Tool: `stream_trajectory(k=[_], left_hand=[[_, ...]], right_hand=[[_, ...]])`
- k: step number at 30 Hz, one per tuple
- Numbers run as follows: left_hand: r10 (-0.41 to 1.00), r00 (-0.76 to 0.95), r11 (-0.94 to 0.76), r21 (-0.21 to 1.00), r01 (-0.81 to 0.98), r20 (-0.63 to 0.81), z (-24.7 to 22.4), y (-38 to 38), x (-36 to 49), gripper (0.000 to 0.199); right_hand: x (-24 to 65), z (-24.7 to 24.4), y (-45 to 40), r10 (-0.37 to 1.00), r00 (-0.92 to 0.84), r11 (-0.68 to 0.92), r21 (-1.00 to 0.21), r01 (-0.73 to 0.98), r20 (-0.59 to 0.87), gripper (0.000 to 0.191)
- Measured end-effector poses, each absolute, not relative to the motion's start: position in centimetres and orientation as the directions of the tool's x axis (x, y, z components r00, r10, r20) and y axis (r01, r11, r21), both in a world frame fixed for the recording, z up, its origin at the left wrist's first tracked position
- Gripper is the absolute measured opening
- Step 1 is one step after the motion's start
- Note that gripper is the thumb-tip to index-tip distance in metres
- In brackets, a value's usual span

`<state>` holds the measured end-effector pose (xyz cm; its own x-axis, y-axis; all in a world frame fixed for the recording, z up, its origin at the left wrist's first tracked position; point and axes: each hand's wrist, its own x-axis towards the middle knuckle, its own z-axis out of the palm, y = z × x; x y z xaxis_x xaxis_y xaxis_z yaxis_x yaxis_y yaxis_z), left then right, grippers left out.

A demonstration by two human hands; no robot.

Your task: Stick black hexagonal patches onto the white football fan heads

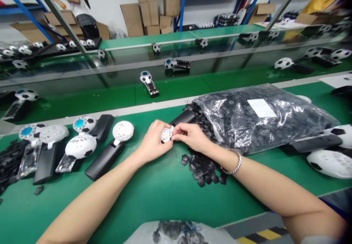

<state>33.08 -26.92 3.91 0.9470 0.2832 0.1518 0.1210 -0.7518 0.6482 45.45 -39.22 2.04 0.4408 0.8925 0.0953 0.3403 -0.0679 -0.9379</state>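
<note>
My left hand (pixel 154 141) is closed around a white, football-patterned handheld fan (pixel 166 135), its slotted round head showing between my fingers. A black handle (pixel 183 117) extends behind my hands to the upper right and seems to belong to it. At the head's right edge, my right hand (pixel 191 136) makes a pinch; whatever sits between its fingertips is hidden. Just below my right wrist lies a pile of small black pentagon pieces (pixel 205 169). More of them spill from a clear plastic bag (pixel 264 115) to the right.
Several football fans (pixel 81 145) lie on the green table (pixel 154 196) at left, beside another black pile (pixel 11 159). More fans (pixel 330 163) sit at right. Beyond a pale rail, a line carries spaced fans (pixel 148 82). People (pixel 71 2) stand across it.
</note>
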Motion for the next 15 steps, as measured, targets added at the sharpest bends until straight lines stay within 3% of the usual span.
stream_trajectory(k=[4, 6, 9, 12, 15], left_hand=[[0.324, 0.928, -0.749, 0.649, 0.131, 0.187, 3.6, -27.5, 33.2, 0.031], [0.305, 0.934, -0.742, 0.661, 0.109, 0.189, 4.7, -27.1, 33.3, 0.032], [0.289, 0.931, -0.796, 0.596, 0.105, 0.223, 8.0, -24.8, 33.6, 0.034], [0.394, 0.877, -0.859, 0.451, 0.244, 0.275, 11.2, -20.2, 34.2, 0.036], [0.549, 0.781, -0.83, 0.302, 0.468, 0.298, 12.1, -14.3, 35.1, 0.039]], right_hand=[[45.6, 2.6, -39.3, 0.887, 0.449, -0.124, -0.881, 0.457, 0.108, 0.017], [46.0, 3.4, -40.0, 0.899, 0.415, -0.149, -0.794, 0.59, 0.139, 0.017], [47.1, 4.2, -41.6, 0.903, 0.37, -0.229, -0.485, 0.844, 0.217, 0.02], [48.4, 3.7, -42.9, 0.898, 0.39, -0.358, -0.177, 0.917, 0.203, 0.027], [49.5, 2.4, -43.1, 0.91, 0.377, -0.378, -0.029, 0.926, 0.171, 0.027]])
